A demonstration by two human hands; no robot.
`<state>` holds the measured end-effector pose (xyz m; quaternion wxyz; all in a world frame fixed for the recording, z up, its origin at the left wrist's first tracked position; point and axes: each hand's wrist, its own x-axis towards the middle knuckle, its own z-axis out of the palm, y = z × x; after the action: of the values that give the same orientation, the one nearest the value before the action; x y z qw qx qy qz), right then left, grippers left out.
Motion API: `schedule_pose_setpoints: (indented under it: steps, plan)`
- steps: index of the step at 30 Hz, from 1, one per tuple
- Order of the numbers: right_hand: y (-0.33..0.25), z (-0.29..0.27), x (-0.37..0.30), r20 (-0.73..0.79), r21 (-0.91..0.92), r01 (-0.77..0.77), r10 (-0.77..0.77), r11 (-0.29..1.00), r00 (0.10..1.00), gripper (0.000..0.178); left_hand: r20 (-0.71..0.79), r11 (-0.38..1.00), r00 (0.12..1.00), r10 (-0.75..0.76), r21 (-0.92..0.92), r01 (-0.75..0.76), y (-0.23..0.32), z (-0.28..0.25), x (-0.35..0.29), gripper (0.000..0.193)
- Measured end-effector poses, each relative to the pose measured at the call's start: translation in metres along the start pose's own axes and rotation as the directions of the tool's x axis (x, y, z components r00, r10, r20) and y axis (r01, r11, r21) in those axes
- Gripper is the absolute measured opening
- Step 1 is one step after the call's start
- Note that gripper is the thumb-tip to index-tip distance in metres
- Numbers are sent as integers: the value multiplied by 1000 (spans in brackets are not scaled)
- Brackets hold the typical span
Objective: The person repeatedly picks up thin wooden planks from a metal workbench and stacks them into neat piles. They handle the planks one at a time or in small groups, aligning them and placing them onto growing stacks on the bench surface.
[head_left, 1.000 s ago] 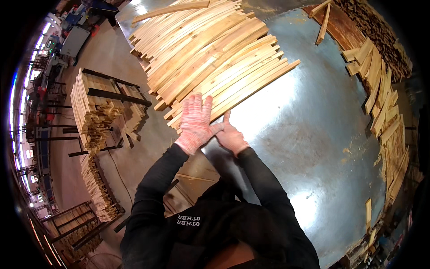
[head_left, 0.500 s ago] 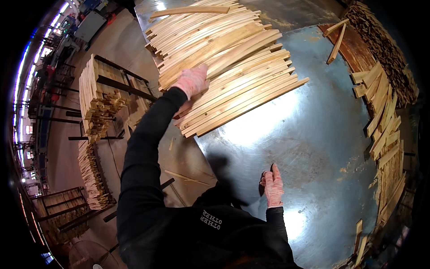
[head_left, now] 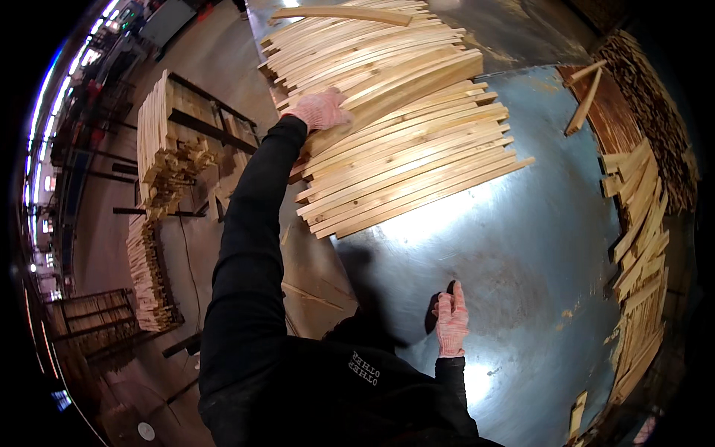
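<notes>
Narrow pale wooden strips [head_left: 417,160] lie side by side in a broad layer on a metal-topped table [head_left: 536,246]. My left hand [head_left: 322,109], in a pink-and-white knit glove, grips the left end of a wider wooden strip [head_left: 424,83], which lies tilted over its neighbours. The fingers' undersides are hidden. My right hand [head_left: 451,324], gloved alike, is over the bare metal nearer to me. Its index finger points forward, apart from the others, and nothing shows in it.
A loose strip [head_left: 342,13] lies across the far strips. Offcuts [head_left: 640,223] pile along the table's right edge, with a darker wood stack [head_left: 648,97] beyond. Left of the table, stacked strips [head_left: 160,149] rest on a dark metal rack [head_left: 212,130].
The wider strip has turned and now shows more of its side face under my left hand. The view has shifted slightly. My right hand stays over the bare metal.
</notes>
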<state>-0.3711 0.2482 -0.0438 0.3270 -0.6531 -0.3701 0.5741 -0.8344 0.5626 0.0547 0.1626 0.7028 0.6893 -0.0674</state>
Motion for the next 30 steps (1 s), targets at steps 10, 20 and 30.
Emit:
schedule_pose_setpoints:
  steps: [10, 20, 30]
  plan:
    - [-23, 29, 8, 58, -30, 25, -24, 999, 998, 56, -93, 980, 978, -185, -88, 177, 50, -7, -45, 95]
    - [18, -40, -50, -119, -352, 107, -158, 930, 980, 50, 79, 789, 933, 351, 512, -340, 2, 42, 13, 62]
    - [127, -333, -214, -595, -610, -521, 88, 597, 799, 59, 85, 662, 779, 621, -589, -463, 437, 144, -181, 67]
